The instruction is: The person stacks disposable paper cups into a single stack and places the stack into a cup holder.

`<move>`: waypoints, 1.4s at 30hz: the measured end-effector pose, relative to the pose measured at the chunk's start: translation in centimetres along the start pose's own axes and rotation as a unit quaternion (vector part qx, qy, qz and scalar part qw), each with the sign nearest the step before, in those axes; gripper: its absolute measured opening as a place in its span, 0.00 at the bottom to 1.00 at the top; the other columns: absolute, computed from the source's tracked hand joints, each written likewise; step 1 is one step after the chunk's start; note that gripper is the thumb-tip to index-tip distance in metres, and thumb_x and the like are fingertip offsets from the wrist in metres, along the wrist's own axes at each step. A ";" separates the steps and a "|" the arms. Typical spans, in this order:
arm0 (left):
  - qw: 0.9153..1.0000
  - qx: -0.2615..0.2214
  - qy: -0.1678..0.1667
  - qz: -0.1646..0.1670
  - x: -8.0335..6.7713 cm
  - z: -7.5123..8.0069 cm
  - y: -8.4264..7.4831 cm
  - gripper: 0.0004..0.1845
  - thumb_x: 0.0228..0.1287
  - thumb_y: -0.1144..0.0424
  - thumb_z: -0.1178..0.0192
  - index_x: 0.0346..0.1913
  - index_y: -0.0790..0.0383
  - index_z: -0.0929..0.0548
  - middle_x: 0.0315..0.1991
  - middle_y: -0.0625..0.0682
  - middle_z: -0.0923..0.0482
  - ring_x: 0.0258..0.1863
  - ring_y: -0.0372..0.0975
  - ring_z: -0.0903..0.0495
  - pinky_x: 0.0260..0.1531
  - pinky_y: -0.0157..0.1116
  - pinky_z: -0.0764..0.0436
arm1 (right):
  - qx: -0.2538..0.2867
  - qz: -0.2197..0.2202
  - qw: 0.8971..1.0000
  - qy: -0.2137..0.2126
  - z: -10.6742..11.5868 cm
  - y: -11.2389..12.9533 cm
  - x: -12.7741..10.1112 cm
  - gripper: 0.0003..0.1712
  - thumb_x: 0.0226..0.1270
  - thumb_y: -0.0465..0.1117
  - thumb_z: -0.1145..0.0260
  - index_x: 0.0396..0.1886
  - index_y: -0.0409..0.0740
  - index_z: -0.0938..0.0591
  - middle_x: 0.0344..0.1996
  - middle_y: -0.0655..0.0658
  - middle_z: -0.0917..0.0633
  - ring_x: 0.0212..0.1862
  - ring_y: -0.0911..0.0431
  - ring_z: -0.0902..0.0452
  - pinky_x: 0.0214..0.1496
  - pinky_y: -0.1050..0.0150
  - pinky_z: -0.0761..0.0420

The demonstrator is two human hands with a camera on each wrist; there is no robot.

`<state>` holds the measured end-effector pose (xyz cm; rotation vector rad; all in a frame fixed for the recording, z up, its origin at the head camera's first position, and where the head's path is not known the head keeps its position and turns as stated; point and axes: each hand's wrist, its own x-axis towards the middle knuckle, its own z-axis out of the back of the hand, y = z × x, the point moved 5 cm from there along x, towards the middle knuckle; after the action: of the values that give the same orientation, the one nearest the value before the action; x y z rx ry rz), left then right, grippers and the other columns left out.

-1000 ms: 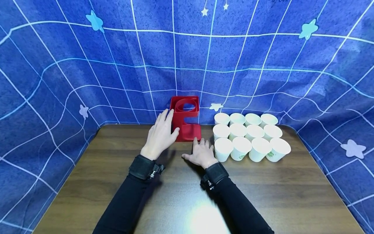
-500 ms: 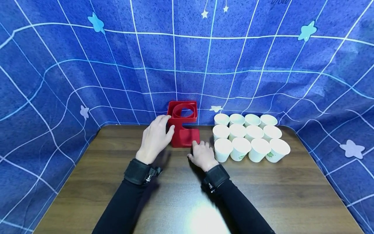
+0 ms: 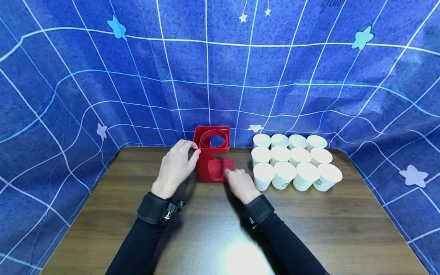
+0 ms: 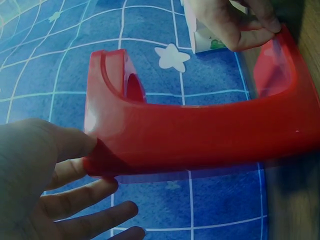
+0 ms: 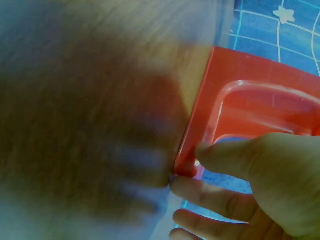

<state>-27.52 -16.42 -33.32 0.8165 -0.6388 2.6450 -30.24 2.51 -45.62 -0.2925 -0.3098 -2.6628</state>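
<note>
1. The landmark is the red stand: its long axis runs upright, ring at the top, base at the bottom, gap opening to the right.
2. The left hand is at the stand's left side, high up; thumb and forefinger pinch its upper corner, the other fingers spread loosely.
3. The right hand is low at the stand's right; thumb and forefinger pinch the base's near right corner.
4. Neither hand is nearer, since both touch the stand; the key relation, I judge, is this diagonal hold, upper left against lower right, across the upright axis.
5. Right of the stand are twelve white cups in three rows of four, the right hand between.
6. Below the stand is the tabletop; whether the base sits flat on it, I cannot tell. Behind the stand hangs blue cloth.
</note>
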 end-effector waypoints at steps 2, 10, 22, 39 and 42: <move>1.000 0.000 0.006 -0.001 -0.2 0.2 0.0 0.09 0.72 0.59 0.37 0.47 0.60 0.14 0.47 0.56 0.16 0.43 0.51 0.14 0.35 0.52 0.13 | 0.002 0.005 1.000 0.002 0.0 0.0 -0.2 0.04 0.69 0.35 0.33 0.36 0.42 0.21 0.31 0.36 0.13 0.33 0.40 0.18 0.34 0.44 0.13; 0.999 -0.011 0.033 0.003 -1.2 1.5 0.0 0.09 0.73 0.60 0.37 0.47 0.61 0.14 0.47 0.56 0.14 0.45 0.50 0.14 0.42 0.51 0.12 | 0.016 0.041 0.999 -0.001 -0.1 0.7 -1.4 0.07 0.66 0.34 0.29 0.36 0.42 0.21 0.32 0.35 0.13 0.35 0.39 0.18 0.35 0.45 0.14; 0.998 -0.007 0.054 0.013 -3.4 3.5 -0.3 0.06 0.71 0.60 0.36 0.45 0.57 0.14 0.47 0.53 0.14 0.42 0.48 0.14 0.40 0.51 0.14 | 0.036 0.100 0.994 -0.007 -0.1 2.2 -3.3 0.05 0.64 0.32 0.30 0.34 0.45 0.19 0.29 0.41 0.13 0.34 0.42 0.19 0.35 0.52 0.15; 0.998 0.008 0.054 0.021 -5.1 5.0 0.3 0.07 0.68 0.61 0.34 0.46 0.56 0.15 0.47 0.53 0.15 0.30 0.42 0.25 0.28 0.41 0.20 | 0.060 0.137 0.989 0.010 0.3 4.0 -4.1 0.05 0.65 0.34 0.30 0.34 0.46 0.17 0.30 0.45 0.13 0.36 0.48 0.17 0.42 0.55 0.18; 0.999 0.013 0.049 0.019 -5.2 5.1 0.3 0.07 0.68 0.61 0.34 0.45 0.56 0.16 0.46 0.53 0.15 0.31 0.42 0.23 0.29 0.42 0.19 | 0.062 0.131 0.989 0.016 0.2 4.1 -4.1 0.04 0.65 0.34 0.30 0.35 0.46 0.17 0.31 0.45 0.13 0.36 0.48 0.18 0.42 0.55 0.18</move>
<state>-21.20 -19.92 -32.71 0.6838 -0.6012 2.7131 -24.74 0.60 -45.76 -0.2348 -0.3955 -2.3766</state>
